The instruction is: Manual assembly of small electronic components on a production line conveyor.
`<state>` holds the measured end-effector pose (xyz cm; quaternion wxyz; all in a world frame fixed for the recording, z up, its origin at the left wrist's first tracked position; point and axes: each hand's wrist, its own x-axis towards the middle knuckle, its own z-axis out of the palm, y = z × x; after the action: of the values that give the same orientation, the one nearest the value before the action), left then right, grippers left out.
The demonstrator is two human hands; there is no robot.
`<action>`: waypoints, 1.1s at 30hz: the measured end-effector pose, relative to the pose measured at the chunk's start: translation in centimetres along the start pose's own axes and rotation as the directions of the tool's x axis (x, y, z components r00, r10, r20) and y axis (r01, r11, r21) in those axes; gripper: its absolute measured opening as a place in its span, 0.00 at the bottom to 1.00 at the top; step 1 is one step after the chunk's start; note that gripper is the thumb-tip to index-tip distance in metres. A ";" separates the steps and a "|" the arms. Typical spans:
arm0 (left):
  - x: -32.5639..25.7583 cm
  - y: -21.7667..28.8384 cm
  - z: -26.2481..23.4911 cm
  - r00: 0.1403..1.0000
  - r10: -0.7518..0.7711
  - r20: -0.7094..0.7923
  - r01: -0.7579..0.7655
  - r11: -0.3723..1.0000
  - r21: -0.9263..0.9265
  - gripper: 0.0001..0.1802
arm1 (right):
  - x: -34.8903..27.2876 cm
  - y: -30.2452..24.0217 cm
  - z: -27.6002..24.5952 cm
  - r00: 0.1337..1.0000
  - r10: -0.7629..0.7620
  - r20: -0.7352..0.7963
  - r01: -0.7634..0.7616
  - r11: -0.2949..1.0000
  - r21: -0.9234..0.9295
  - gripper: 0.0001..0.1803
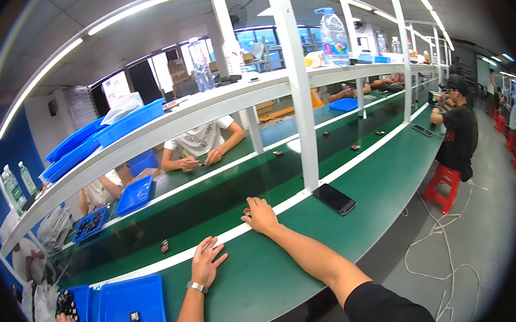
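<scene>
My right hand (pixel 261 216) reaches over the white rail onto the dark green belt (pixel 206 224). Its fingers are curled down at a small dark part with a bit of red (pixel 247 211), which they partly hide. Fingers apart and holding nothing, my left hand (pixel 205 263) hovers by the near edge of the white rail (pixel 175 259); a metal-banded watch (pixel 197 287) is on that wrist. Farther left on the belt lies another small red-and-black part (pixel 165 246). A blue tray (pixel 130 287) left of my left forearm holds several small red, yellow and black pieces.
A black phone (pixel 335 199) lies on the green bench right of my right hand. A white post (pixel 294 94) rises beside it, carrying a shelf (pixel 207 102). Co-workers sit across the belt, at lower left and far right. A red stool (pixel 444 186) and loose cables are on the floor.
</scene>
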<state>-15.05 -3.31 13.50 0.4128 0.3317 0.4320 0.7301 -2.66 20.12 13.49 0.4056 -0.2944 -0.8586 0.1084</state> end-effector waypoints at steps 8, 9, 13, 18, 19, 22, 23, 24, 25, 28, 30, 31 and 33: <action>0.2 0.6 1.1 0.999 -0.037 0.016 0.035 0.991 0.127 0.19 | -7.0 11.5 -19.1 0.922 -0.091 -0.376 0.035 0.988 -0.153 0.15; 0.3 0.6 1.3 0.999 -0.040 0.013 0.037 0.987 0.158 0.18 | -7.6 13.9 -20.1 0.918 -0.064 -0.393 0.014 0.992 -0.128 0.15; 0.1 0.4 0.5 0.999 -0.037 0.010 0.034 0.979 0.200 0.18 | -9.0 15.4 -20.8 0.989 0.061 -0.138 -0.090 0.974 -0.210 0.18; -0.1 0.4 1.0 0.999 -0.038 -0.008 0.039 0.977 0.211 0.18 | -8.2 15.2 -20.6 0.979 0.064 -0.192 -0.101 0.976 -0.193 0.18; -0.1 0.4 1.1 0.999 -0.036 -0.010 0.037 0.978 0.207 0.18 | -8.3 15.5 -20.6 0.977 0.059 -0.206 -0.098 0.978 -0.183 0.18; -0.1 0.3 1.1 0.999 -0.034 -0.009 0.035 0.979 0.202 0.17 | -8.4 16.3 -20.4 0.919 0.124 -0.374 -0.168 0.982 -0.086 0.17; -0.1 0.3 1.1 0.999 -0.033 -0.009 0.034 0.979 0.199 0.17 | -8.4 16.6 -20.4 0.918 0.127 -0.375 -0.170 0.982 -0.085 0.17; -0.1 0.4 1.1 0.999 -0.035 -0.008 0.036 0.979 0.201 0.17 | -8.4 16.8 -20.4 0.908 0.155 -0.390 -0.199 0.977 -0.074 0.16; -0.1 0.4 1.1 0.999 -0.031 -0.006 0.032 0.980 0.197 0.17 | -8.4 16.9 -20.4 0.896 0.183 -0.403 -0.227 0.972 -0.063 0.16; -0.1 0.5 0.9 1.000 -0.030 -0.004 0.030 0.981 0.192 0.17 | -8.4 17.1 -20.2 0.905 0.206 -0.373 -0.244 0.968 -0.058 0.16; 0.0 0.5 0.8 0.999 -0.032 -0.004 0.032 0.982 0.188 0.16 | -8.4 17.2 -20.1 0.901 0.216 -0.377 -0.255 0.965 -0.057 0.16; 0.0 0.4 0.9 0.999 -0.032 -0.005 0.032 0.981 0.191 0.16 | -8.5 17.3 -20.1 0.897 0.227 -0.380 -0.267 0.962 -0.057 0.16; 0.0 0.4 1.0 0.999 -0.033 -0.004 0.033 0.981 0.194 0.16 | -8.5 17.5 -20.2 0.888 0.241 -0.391 -0.278 0.960 -0.040 0.15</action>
<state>-14.35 -3.09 14.29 0.3903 0.3627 0.5066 0.6778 24.21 28.09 13.77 0.5325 -0.4408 -0.7200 0.0611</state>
